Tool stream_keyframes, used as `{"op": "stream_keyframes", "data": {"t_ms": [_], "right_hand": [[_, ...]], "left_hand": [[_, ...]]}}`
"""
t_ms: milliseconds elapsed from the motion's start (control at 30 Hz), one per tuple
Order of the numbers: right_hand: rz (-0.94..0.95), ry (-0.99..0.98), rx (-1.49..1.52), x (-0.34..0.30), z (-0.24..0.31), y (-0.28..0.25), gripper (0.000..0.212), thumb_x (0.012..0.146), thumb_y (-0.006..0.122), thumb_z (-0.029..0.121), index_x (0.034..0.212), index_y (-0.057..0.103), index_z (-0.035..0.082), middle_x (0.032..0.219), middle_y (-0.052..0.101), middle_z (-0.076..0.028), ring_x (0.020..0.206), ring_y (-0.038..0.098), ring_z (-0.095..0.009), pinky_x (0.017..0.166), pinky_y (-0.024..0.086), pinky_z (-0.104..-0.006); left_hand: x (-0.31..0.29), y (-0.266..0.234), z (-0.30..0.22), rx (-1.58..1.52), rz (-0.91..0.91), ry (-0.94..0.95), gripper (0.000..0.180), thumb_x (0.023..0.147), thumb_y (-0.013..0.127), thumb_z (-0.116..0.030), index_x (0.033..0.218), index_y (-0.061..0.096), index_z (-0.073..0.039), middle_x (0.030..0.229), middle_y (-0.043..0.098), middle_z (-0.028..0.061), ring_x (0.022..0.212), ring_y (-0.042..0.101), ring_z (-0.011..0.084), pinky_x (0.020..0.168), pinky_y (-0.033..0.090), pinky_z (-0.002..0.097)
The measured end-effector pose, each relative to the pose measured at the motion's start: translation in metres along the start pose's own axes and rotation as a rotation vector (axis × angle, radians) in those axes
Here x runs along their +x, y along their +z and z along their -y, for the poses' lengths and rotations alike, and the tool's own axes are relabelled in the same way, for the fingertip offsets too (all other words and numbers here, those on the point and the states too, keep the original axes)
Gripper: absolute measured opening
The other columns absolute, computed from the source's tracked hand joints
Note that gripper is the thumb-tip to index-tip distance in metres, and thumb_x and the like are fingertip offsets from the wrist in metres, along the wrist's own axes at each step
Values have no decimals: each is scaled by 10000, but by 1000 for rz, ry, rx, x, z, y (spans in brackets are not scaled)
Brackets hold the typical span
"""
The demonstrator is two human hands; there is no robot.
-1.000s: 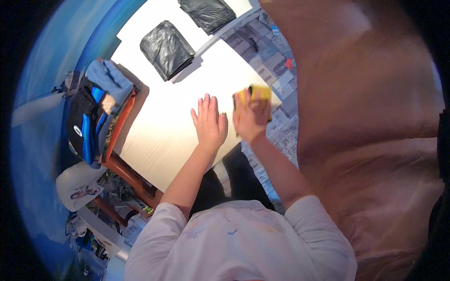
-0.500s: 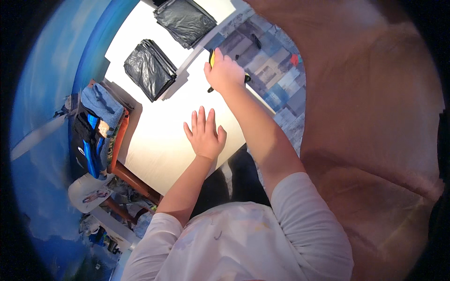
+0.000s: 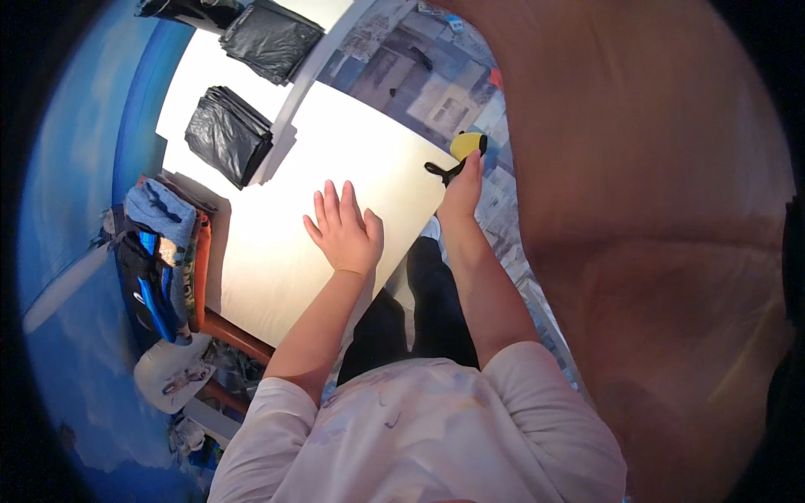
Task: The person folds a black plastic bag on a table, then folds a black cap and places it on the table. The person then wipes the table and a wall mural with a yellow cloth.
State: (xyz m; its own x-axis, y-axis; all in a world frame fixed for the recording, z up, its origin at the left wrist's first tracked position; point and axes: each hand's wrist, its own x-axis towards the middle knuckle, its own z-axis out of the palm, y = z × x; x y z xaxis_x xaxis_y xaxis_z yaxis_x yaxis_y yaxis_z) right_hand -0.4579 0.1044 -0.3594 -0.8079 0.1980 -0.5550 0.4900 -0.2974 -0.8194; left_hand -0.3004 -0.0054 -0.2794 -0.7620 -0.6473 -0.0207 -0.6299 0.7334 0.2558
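Here the yellow roller with a black handle (image 3: 459, 154) sits at the far right edge of the white board (image 3: 277, 243), where the board meets the newspaper-covered floor (image 3: 419, 84). The right hand (image 3: 459, 189) has its grip closed around the black handle, the yellow head pointing away from the person and just past the board's edge. The right forearm runs straight up from the lower edge to it.

The left hand (image 3: 344, 230) lies flat on the board, fingers spread and apart, palm down, holding nothing; it is near the right hand but not touching it.

The board is pale and bare around both hands. Farther out on it lies a folded black plastic bag (image 3: 228, 134), well apart from the hands, and beyond a white ledge lies a second black bag (image 3: 272, 38). To the left of the board, a chair with an orange-red frame (image 3: 201, 260) carries a blue cloth (image 3: 159, 210) and a dark bag with blue straps (image 3: 147, 285). A blue painted wall (image 3: 75, 168) curves along the left.
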Motion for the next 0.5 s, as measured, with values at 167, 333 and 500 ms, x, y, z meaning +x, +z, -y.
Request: {"op": "stream_keyframes", "data": {"t_ms": [167, 333, 500], "right_hand": [[19, 350, 218, -94, -36, -24, 708, 1032, 499, 603, 1453, 508, 33, 1413, 568, -82, 1254, 547, -244, 1069, 435, -356], [8, 837, 289, -260, -87, -68, 666, 1054, 466, 556, 1504, 470, 65, 1465, 535, -52, 1292, 510, -251, 1067, 421, -411], [-8, 1053, 244, -310, -157, -93, 597, 1016, 492, 593, 1388, 596, 138, 1277, 646, -74, 1159, 594, -280, 1004, 471, -430]], "left_hand": [[-1, 4, 5, -19, -16, 32, 627, 933, 557, -334, 1524, 467, -145, 1637, 332, 172, 1528, 243, 407, 1198, 74, 665], [-9, 9, 29, -146, -17, 164, 582, 935, 593, -287, 1493, 516, -144, 1630, 351, 189, 1520, 262, 430, 1202, 84, 662], [-89, -38, 109, -192, 337, 469, 560, 908, 621, -178, 1460, 547, -126, 1603, 386, 210, 1500, 303, 445, 1212, 127, 634]]}}
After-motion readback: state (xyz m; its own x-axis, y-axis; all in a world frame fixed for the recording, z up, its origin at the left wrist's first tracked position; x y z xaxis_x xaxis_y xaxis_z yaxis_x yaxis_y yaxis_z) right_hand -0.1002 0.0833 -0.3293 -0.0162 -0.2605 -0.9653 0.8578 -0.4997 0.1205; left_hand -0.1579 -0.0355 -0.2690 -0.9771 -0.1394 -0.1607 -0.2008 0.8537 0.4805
